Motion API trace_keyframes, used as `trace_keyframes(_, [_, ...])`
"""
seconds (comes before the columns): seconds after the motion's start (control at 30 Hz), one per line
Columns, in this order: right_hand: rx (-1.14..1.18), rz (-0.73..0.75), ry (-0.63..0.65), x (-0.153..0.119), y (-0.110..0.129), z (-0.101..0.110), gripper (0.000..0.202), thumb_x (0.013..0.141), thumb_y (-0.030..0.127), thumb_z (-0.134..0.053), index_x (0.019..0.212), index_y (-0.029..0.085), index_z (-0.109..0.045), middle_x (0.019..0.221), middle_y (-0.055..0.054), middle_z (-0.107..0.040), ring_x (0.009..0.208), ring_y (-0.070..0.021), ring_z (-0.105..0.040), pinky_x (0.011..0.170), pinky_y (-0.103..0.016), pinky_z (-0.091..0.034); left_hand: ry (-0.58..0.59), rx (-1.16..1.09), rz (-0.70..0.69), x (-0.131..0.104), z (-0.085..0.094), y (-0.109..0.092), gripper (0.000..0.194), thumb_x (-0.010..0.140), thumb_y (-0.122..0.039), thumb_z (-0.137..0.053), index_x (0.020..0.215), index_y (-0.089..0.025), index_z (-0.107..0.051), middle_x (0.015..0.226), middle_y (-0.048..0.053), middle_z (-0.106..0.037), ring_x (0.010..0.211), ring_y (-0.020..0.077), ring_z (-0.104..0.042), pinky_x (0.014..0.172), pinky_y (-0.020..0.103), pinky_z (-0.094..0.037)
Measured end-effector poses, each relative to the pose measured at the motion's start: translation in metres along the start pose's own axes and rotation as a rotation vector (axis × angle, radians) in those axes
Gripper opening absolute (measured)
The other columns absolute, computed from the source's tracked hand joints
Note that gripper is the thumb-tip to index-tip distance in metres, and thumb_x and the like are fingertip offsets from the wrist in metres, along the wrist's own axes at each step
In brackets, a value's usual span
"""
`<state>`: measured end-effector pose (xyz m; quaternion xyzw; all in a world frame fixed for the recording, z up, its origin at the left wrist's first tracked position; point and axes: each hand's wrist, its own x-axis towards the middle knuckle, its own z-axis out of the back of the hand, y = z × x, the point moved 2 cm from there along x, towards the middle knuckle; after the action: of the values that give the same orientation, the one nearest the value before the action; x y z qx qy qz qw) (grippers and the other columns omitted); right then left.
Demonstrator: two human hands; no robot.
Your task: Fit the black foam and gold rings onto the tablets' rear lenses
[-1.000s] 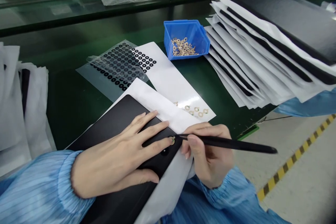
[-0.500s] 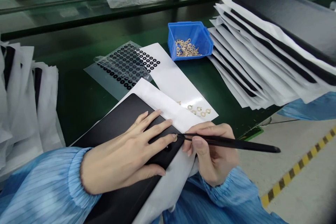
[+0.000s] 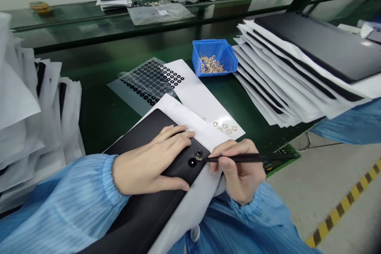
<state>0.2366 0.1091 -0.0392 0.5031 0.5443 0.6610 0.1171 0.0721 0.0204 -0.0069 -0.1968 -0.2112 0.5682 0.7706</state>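
A black tablet-like panel (image 3: 139, 214) lies slantwise on white wrapping in front of me, with two round camera openings at its right corner. My left hand (image 3: 151, 162) rests on the panel, fingers spread and partly bent, thumb apart. Black tweezers (image 3: 244, 158) are pinched in my right hand (image 3: 238, 170). Their tips reach the panel between the upper opening (image 3: 199, 153) and the lower opening (image 3: 192, 162). A small pale ring (image 3: 199, 158) shows at the tips; whether they grip it, I cannot tell.
Beyond the panel are a white sheet (image 3: 205, 99) with several gold rings, clear film (image 3: 131, 93) with black rings, and a blue bin (image 3: 229, 57) of small gold rings. Wrapped panels stack at right (image 3: 268, 75) and left (image 3: 47, 123). A green circuit board (image 3: 282, 162) sits at the table edge.
My left fingers have drawn back from the camera openings, uncovering both. The tweezers' tips and pale ring now sit between the openings. The camera view has tilted up slightly.
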Motion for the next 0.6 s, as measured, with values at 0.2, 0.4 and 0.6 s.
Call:
trace_keyframes(0.2, [-0.312,0.043,0.024,0.075,0.013,0.022,0.020,0.088,0.033,-0.057,0.077,0.018,-0.052,0.067,0.000,-0.057,0.052,-0.0081,-0.053,0.052,-0.023,-0.045,0.004,-0.006,-0.043,0.002,0.001,0.001,0.055,0.080,-0.051,-0.064,0.117,-0.015,-0.046,0.136,0.021,-0.048,0.133,0.0340,-0.035,0.105,0.050,-0.036])
trace_keyframes(0.4, [-0.658,0.125,0.071,0.227,-0.037,0.028,0.017,0.087,0.031,-0.056,0.082,0.017,-0.048,0.069,-0.001,-0.056,0.063,-0.0135,-0.059,0.067,-0.028,-0.049,-0.190,0.016,0.120,0.009,0.034,0.028,0.033,0.071,-0.039,-0.074,0.094,-0.019,-0.063,0.125,0.011,-0.060,0.127,0.0298,-0.043,0.108,0.042,-0.031])
trace_keyframes(0.6, [-0.894,-0.154,0.251,0.262,-0.080,0.013,0.013,0.086,0.011,-0.041,0.097,0.014,-0.048,0.078,-0.005,-0.063,0.071,-0.0169,-0.060,0.075,-0.032,-0.048,-0.790,0.124,0.886,-0.010,0.076,0.102,0.012,0.086,-0.025,-0.058,0.081,-0.014,-0.063,0.101,0.007,-0.065,0.102,0.0225,-0.058,0.094,0.041,-0.043])
